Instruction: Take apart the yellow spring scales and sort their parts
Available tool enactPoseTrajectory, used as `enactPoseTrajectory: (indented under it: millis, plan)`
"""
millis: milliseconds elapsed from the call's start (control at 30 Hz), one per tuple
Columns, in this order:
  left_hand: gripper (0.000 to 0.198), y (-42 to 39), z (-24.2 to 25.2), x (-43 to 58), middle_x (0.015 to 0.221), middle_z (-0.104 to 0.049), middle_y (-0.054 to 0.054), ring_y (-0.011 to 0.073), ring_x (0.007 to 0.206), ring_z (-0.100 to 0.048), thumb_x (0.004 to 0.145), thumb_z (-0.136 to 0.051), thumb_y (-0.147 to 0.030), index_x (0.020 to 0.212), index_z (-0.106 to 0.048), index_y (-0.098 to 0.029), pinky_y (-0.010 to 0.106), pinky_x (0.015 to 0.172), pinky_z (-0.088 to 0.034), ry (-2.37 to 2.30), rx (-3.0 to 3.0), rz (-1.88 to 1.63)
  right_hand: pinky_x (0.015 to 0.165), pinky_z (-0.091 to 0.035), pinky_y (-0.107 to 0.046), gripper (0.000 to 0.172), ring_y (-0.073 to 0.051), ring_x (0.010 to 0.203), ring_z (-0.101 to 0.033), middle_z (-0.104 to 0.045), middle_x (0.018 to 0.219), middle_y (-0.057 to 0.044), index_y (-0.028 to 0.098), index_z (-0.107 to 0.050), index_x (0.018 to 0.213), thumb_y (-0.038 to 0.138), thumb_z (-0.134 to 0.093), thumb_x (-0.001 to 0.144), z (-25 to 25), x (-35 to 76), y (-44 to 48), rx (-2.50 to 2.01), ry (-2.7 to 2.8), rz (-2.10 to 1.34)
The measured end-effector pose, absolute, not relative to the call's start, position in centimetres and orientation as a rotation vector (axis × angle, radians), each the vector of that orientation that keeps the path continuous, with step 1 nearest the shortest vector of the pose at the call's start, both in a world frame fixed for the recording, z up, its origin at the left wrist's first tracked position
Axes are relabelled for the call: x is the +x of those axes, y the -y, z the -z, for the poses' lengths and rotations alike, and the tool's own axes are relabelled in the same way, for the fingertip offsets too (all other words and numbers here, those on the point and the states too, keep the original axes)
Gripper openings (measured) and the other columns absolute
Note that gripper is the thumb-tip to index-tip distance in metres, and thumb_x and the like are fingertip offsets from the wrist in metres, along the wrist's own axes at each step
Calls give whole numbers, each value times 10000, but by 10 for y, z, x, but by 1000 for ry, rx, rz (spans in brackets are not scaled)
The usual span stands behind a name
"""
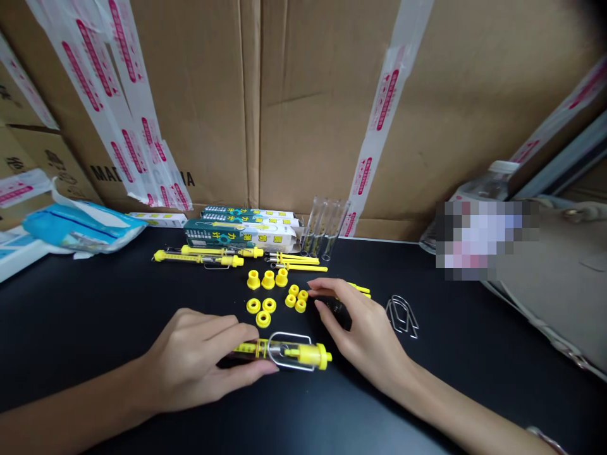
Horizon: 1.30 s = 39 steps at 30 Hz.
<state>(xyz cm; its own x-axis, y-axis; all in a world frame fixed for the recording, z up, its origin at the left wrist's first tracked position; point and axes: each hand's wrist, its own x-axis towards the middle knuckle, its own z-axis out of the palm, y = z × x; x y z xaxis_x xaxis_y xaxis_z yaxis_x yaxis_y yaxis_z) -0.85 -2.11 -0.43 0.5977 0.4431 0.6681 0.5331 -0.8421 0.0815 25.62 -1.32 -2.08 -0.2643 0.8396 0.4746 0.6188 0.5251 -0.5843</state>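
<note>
My left hand (199, 363) grips a yellow spring scale (289, 351) lying flat on the black table (95, 316), with its yellow cap and wire hook loop poking out to the right. My right hand (360, 328) rests just beyond it, fingers curled over small dark parts I cannot make out, next to yellow rods. Several loose yellow caps and rings (268, 292) lie between and behind the hands.
Assembled yellow scales (203, 256) and printed boxes (241, 230) lie further back, with clear tubes (325, 237) leaning on the cardboard wall. Wire hooks (403, 315) lie right of my right hand. A blue packet (76, 227) sits at left, a water bottle (488, 183) at right.
</note>
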Motion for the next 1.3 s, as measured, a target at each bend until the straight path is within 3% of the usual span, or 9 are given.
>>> enactPoseTrajectory:
  millis: [167, 367, 533, 767, 900, 1033, 1300]
  plan:
    - [193, 22, 4, -9, 648, -690, -80, 80, 478, -639, 913, -680, -406, 906, -650, -215, 242, 490, -400, 842, -2674, 1063, 921, -516, -450, 246, -252, 1083, -613, -677, 1144, -69, 234, -569, 1179, 208, -571, 935, 16, 264, 21, -1226, 2037, -229]
    - [185, 21, 5, -8, 643, -678, -81, 79, 465, -621, 909, -685, -395, 910, -649, -214, 251, 469, -383, 836, -2693, 1060, 932, -471, -505, 456, -282, 1115, -538, -648, 1181, -73, 237, -518, 1266, 121, -567, 828, 8, 274, 27, -1254, 2141, -178]
    - [185, 22, 6, -9, 649, -680, -77, 81, 470, -623, 913, -679, -396, 912, -648, -213, 252, 470, -382, 834, -2698, 1065, 968, -441, -519, 506, -284, 1130, -523, -643, 1158, -75, 229, -511, 1276, 81, -549, 794, 10, 274, 27, -1298, 2167, -195]
    - [185, 21, 7, -10, 646, -681, -76, 86, 460, -614, 903, -692, -394, 916, -651, -214, 256, 462, -375, 841, -2706, 1047, 951, -450, -506, 450, -273, 1089, -546, -663, 1081, -65, 231, -539, 1245, 66, -543, 826, 13, 274, 26, -1305, 2154, -204]
    - [189, 21, 6, -9, 655, -693, -81, 81, 477, -638, 909, -684, -405, 911, -654, -218, 245, 479, -395, 848, -2677, 1052, 935, -464, -463, 326, -259, 1085, -554, -671, 1100, -73, 215, -584, 1197, 110, -555, 890, 7, 273, 30, -1168, 2124, -192]
    - [199, 20, 8, -8, 648, -687, -96, 71, 487, -642, 894, -702, -420, 923, -659, -227, 234, 496, -403, 900, -2635, 1100, 824, -500, -367, 166, -212, 917, -594, -689, 958, -48, 210, -640, 1104, 214, -583, 948, 1, 269, 39, -962, 2099, -285]
    - [217, 20, 7, -9, 644, -682, -88, 73, 492, -640, 910, -683, -426, 943, -659, -212, 226, 500, -414, 883, -2609, 1073, 636, -514, -264, 170, -150, 682, -635, -679, 823, 4, 227, -661, 1052, 366, -619, 963, 8, 258, 47, -1103, 2106, -588]
